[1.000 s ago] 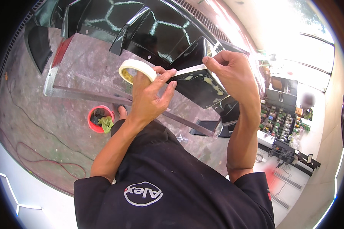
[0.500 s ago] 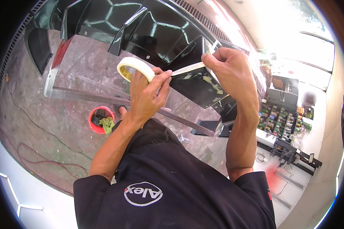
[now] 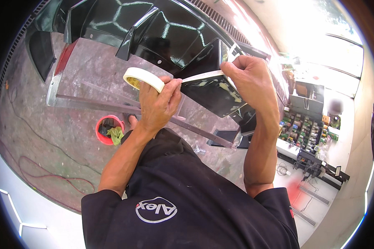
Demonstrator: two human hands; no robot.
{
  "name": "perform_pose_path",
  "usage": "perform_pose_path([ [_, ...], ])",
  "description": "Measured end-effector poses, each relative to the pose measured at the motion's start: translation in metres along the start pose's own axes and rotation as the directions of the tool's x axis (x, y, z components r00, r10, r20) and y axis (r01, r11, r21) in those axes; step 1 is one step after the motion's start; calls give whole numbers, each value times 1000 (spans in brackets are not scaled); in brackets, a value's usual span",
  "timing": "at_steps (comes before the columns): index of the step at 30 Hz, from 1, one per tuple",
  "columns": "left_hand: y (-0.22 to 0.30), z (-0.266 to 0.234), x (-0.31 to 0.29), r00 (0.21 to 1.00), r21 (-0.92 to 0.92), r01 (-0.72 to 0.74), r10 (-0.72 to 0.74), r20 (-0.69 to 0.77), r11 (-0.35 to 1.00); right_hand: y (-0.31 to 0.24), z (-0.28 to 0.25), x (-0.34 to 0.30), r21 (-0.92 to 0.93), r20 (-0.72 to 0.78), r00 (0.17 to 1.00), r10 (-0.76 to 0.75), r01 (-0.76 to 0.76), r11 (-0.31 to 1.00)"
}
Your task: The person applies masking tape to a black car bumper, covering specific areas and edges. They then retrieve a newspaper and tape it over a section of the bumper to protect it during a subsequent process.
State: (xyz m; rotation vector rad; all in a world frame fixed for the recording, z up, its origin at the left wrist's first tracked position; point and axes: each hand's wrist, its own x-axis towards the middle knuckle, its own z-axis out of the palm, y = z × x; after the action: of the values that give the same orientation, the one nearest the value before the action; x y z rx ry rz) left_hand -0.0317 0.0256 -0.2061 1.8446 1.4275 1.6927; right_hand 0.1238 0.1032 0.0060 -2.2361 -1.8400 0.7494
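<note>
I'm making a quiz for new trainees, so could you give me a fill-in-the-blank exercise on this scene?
The left hand holds a roll of ____.
A pale strip runs from the left hand to the person's ____.
The red bucket stands on the ____.

Missing words: masking tape; right hand; floor.

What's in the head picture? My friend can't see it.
A person's left hand holds a roll of pale tape; a strip runs to the right hand along the edge of a black panel. A red bucket stands on the floor.
</note>
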Motion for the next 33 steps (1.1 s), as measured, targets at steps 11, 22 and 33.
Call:
perform_pose_path([
  [11, 1, -1, 8, 999, -15, 22, -21, 26, 1000, 4, -2, 6, -108, 3, 1000, 1, -1, 994],
  [22, 33, 11, 34, 999, -96, 36, -36, -3, 995, 8, -1, 9, -121, 3, 999, 41, -40, 992],
  [33, 54, 26, 59, 1000, -102, -20, 19, -8, 995, 3, -7, 6, -147, -12, 1000, 24, -26, 989],
])
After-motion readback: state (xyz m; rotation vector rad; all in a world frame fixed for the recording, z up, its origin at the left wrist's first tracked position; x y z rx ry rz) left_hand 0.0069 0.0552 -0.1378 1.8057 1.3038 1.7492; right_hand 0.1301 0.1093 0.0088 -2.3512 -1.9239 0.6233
